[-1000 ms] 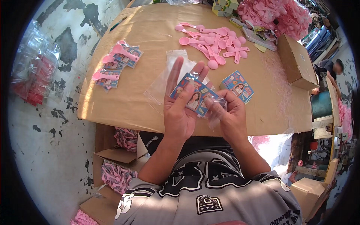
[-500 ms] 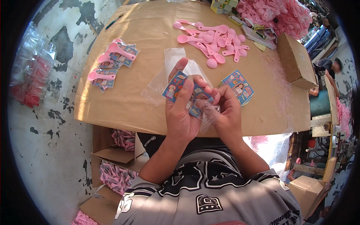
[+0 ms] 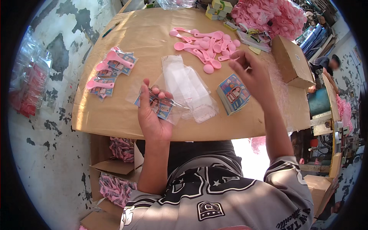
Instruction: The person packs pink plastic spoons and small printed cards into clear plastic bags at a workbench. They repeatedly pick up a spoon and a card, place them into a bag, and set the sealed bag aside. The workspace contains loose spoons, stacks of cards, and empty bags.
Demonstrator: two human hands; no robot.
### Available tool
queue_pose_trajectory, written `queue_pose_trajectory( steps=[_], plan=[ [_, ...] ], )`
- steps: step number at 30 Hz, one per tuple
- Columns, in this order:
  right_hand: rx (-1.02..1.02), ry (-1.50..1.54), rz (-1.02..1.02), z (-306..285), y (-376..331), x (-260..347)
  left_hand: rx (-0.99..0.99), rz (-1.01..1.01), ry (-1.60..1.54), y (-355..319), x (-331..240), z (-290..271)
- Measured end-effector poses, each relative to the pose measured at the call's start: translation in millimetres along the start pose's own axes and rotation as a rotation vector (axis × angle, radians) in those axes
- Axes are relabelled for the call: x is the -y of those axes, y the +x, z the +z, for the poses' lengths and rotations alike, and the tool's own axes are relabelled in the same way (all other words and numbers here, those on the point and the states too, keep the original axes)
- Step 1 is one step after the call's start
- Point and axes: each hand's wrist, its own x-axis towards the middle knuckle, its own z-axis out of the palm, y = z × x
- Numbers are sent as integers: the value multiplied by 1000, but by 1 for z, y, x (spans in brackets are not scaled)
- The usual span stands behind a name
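Observation:
My left hand [image 3: 155, 120] holds a blue printed card [image 3: 163, 108] inside a clear plastic bag [image 3: 174, 117], above the near edge of the table. My right hand [image 3: 251, 73] is raised at the right edge of a loose heap of pink measuring spoons [image 3: 209, 46]. Its thumb and curled fingers are apart, with nothing visible between them. Below that hand stands a stack of blue cards [image 3: 234, 94]. Flat clear bags [image 3: 188, 90] lie between my two hands. At the left are bagged cards [image 3: 124, 65] with pink spoons [image 3: 119, 59] on them.
Brown paper covers the table [image 3: 134, 34]. A cardboard box [image 3: 293, 61] stands at the right edge, with a large pile of pink spoons [image 3: 268, 17] behind. A pen [image 3: 111, 29] lies far left. Open boxes [image 3: 115, 165] of packed spoons sit below the table. Another person [image 3: 326, 63] is at far right.
My hands have separated. The left moved left with the bagged card; the right let go of the bag and moved up and right to the spoons. The flat bags are now uncovered.

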Motion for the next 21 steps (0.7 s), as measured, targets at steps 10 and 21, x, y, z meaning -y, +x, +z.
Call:
queue_pose_trajectory(
  steps=[10,21],
  plan=[
    [84,-422,53,18,47,-121,23,52,79,-6,4,5],
    [256,361,262,-28,-50,-21,-54,327,119,15,-7,6]
  ],
)
